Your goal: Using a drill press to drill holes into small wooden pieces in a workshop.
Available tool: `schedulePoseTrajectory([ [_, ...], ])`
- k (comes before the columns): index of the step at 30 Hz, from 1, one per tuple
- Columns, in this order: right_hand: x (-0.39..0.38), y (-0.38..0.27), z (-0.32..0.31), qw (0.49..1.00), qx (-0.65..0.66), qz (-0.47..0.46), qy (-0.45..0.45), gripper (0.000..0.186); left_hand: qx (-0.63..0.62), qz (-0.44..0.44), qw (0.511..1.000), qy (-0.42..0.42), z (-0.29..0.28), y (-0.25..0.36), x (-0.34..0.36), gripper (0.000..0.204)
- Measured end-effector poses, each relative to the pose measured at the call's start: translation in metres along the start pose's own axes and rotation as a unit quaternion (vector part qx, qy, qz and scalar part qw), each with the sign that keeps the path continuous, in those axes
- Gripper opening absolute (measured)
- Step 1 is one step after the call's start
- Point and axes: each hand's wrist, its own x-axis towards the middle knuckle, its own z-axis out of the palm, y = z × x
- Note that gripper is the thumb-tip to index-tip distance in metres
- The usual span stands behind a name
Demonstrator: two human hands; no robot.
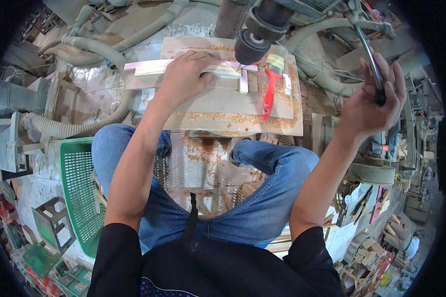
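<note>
My left hand (187,74) grips a pale wooden strip (151,68) lying on a flat wooden board (193,106), its fingers over the far edge and thumb on the near side. Just right of that hand, a drill press chuck (252,47) hangs above the strip's right part; the bit's tip cannot be made out. Raised at the right, my right hand (374,101) is curled around the press's metal lever (367,48), near its black knob. A paint brush (269,94) with a red handle rests on the board, right of the chuck. Small wooden blocks (244,81) sit beside the strip.
Wood shavings (223,118) cover parts of the board and the floor below. A green plastic basket (77,198) stands by my left knee. Ribbed hoses (101,49) curve around behind. At the right are pliers (359,210) and a pile of wood offcuts (366,250).
</note>
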Motion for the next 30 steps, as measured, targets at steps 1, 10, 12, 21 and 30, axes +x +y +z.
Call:
schedulePoseTrajectory([
  [1,0.001,0.003,-0.003,0.999,0.030,0.013,-0.018,0.040,0.003,-0.004,1.000,0.005,-0.001,-0.001,0.000,0.033],
  [10,0.008,0.004,-0.027,0.989,0.128,0.059,-0.047,0.047,-0.054,-0.011,0.998,0.005,-0.001,-0.001,0.005,0.032],
  [12,-0.002,0.009,-0.023,0.987,0.137,0.069,-0.041,0.047,-0.048,-0.016,0.999,0.000,-0.001,-0.007,-0.002,0.031],
  [21,-0.001,0.005,-0.010,0.992,0.107,0.063,0.037,0.051,-0.067,-0.033,0.997,0.018,-0.004,-0.007,-0.004,0.030],
  [30,0.001,0.008,-0.014,0.991,0.097,0.063,0.061,0.051,-0.061,-0.041,0.997,0.029,0.000,-0.006,-0.004,0.026],
])
